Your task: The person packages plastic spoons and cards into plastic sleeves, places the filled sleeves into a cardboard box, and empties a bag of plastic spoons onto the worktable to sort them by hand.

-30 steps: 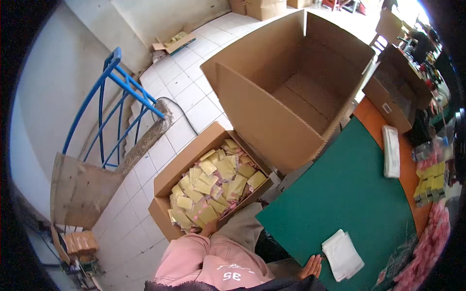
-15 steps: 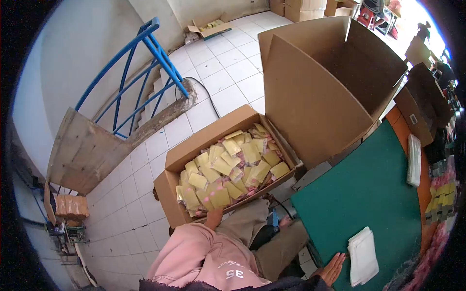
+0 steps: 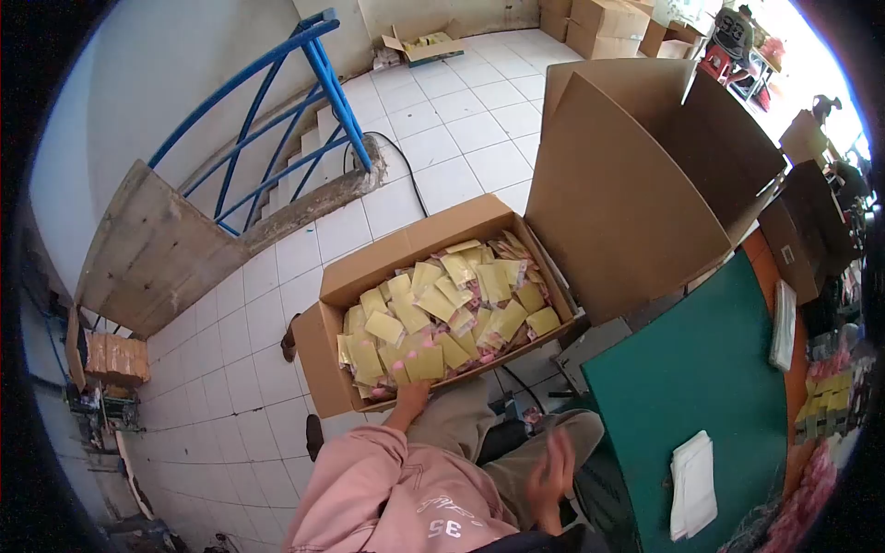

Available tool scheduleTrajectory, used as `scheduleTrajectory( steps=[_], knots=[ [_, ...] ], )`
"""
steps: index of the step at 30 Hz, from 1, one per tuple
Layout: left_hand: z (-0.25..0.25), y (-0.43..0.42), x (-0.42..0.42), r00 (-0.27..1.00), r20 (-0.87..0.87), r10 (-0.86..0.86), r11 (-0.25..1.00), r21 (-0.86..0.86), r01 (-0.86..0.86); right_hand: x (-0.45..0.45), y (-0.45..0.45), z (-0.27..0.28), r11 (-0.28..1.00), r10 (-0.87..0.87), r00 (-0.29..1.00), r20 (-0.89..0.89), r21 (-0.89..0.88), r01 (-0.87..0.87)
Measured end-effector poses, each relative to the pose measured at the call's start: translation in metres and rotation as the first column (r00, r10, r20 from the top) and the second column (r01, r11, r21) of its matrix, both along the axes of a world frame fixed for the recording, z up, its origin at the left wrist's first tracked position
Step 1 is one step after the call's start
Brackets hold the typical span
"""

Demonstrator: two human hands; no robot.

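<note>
Several flat packets with pale yellow cards and pink bits fill an open cardboard box in front of me. My left hand reaches over the near wall of this box, at a yellow packet by the near edge; its fingertips are hidden, so I cannot tell whether it grips anything. My right hand is raised over my right thigh, somewhat blurred, fingers stretched out and nothing in it. To its right, a stack of white sheets or bags lies on the green tabletop.
A tall open carton stands behind the table. Another white bundle lies at the table's far right edge. Left of me are a blue railing and a wooden board. A person sits in the far background.
My right hand has left the green tabletop beside the white stack and moved left over my leg. The left hand stays at the box's near wall. The whole view has shifted slightly.
</note>
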State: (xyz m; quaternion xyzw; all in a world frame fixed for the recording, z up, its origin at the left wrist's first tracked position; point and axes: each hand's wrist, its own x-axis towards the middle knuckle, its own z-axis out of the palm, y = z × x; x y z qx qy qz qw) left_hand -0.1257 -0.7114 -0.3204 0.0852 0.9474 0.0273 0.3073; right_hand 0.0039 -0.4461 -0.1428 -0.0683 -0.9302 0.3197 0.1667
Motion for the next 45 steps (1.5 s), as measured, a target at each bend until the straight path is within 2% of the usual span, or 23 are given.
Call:
scheduleTrajectory(
  steps=[2,4,6,8,10,14,16,18,20,23,25,26,28,30,31,33,34,35,36,37,39,42,45],
  knots=[
    [-0.014,-0.014,0.009,0.982,-0.170,-0.086,0.989,0.105,0.105,-0.058,-0.006,-0.067,0.794,-0.150,0.928,0.342,-0.518,0.319],
    [-0.029,-0.031,0.018,0.981,-0.184,-0.058,0.985,0.151,0.086,-0.125,-0.001,-0.143,0.486,-0.100,0.677,0.729,-0.558,0.672],
    [-0.033,-0.037,0.007,0.982,-0.190,-0.025,0.976,0.208,0.065,-0.187,-0.009,-0.113,-0.143,0.158,0.485,0.860,-0.466,0.873],
    [-0.027,-0.042,0.000,0.982,0.145,-0.119,0.989,0.109,0.104,-0.199,-0.010,-0.160,-0.083,0.202,0.522,0.828,-0.517,0.852],
    [-0.020,-0.049,-0.003,0.993,0.083,-0.082,0.986,0.149,0.069,-0.210,-0.016,-0.194,-0.026,0.236,0.617,0.751,-0.630,0.776],
    [-0.002,-0.076,-0.009,0.999,0.038,0.002,0.984,0.180,-0.009,-0.189,-0.023,-0.230,0.054,0.283,0.541,0.792,-0.576,0.816],
    [0.007,-0.085,-0.018,0.992,0.115,0.061,0.985,0.155,-0.079,-0.178,-0.032,-0.233,-0.060,0.290,0.614,0.734,-0.627,0.777],
    [-0.003,-0.102,-0.018,0.991,0.117,0.064,0.982,0.169,-0.083,-0.173,-0.029,-0.225,0.144,0.304,0.452,0.838,-0.510,0.848],
    [-0.037,-0.129,-0.011,0.985,0.169,-0.029,0.953,0.302,-0.024,-0.189,-0.023,-0.196,0.780,-0.102,0.551,0.828,-0.277,0.561],
    [0.020,-0.171,-0.061,0.971,0.226,0.076,0.790,0.581,-0.197,-0.208,-0.006,-0.220,0.646,-0.066,0.448,0.891,-0.304,0.700],
    [0.010,-0.215,-0.069,0.674,0.303,0.674,0.395,0.623,-0.675,-0.228,0.003,-0.254,0.492,-0.003,0.349,0.937,-0.302,0.816],
    [0.016,-0.232,-0.079,0.639,0.079,0.765,0.488,0.577,-0.655,-0.232,0.010,-0.279,0.489,-0.008,0.351,0.936,-0.303,0.818],
    [0.016,-0.269,-0.092,0.557,-0.296,0.776,0.626,0.467,-0.625,-0.215,0.021,-0.324,0.740,-0.356,0.172,0.918,0.165,0.652],
    [-0.012,-0.292,-0.100,0.521,-0.426,0.739,0.673,0.437,-0.597,-0.200,0.055,-0.321,0.884,-0.270,0.213,0.939,0.154,0.442],
    [-0.024,-0.297,-0.104,0.541,-0.271,0.796,0.597,0.497,-0.630,-0.201,0.067,-0.309,0.975,-0.165,0.225,0.960,0.125,0.184],
    [-0.035,-0.293,-0.117,0.540,-0.112,0.834,0.506,0.544,-0.669,-0.247,0.026,-0.155,0.903,-0.406,0.227,0.885,0.351,0.247],
    [-0.033,-0.281,-0.127,0.572,0.132,0.810,0.506,0.335,-0.794,-0.247,0.029,-0.158,0.904,-0.406,0.230,0.885,0.353,0.240],
    [-0.033,-0.274,-0.138,0.526,0.369,0.766,0.527,0.105,-0.843,-0.244,0.037,-0.163,0.795,-0.563,0.496,0.661,0.598,0.105],
    [-0.048,-0.274,-0.135,0.524,0.370,0.767,0.524,0.109,-0.845,-0.244,0.045,-0.166,0.585,-0.573,0.734,0.365,0.809,0.054],
    [-0.064,-0.270,-0.128,0.487,0.271,0.830,0.434,0.231,-0.871,-0.254,0.052,-0.173,0.581,-0.574,0.735,0.361,0.812,0.055],
    [-0.073,-0.257,-0.128,0.412,0.196,0.890,0.326,0.359,-0.875,-0.288,0.062,-0.175,0.978,-0.160,0.717,0.678,0.207,0.023],
    [-0.059,-0.267,-0.133,0.509,0.247,0.824,0.475,0.186,-0.860,-0.326,0.038,-0.153,0.976,-0.105,0.618,0.779,-0.038,0.213],
    [-0.036,-0.261,-0.148,0.407,0.313,0.858,0.393,0.110,-0.913,-0.323,0.082,-0.240,0.964,-0.168,0.545,0.821,0.022,0.264]
  ],
)
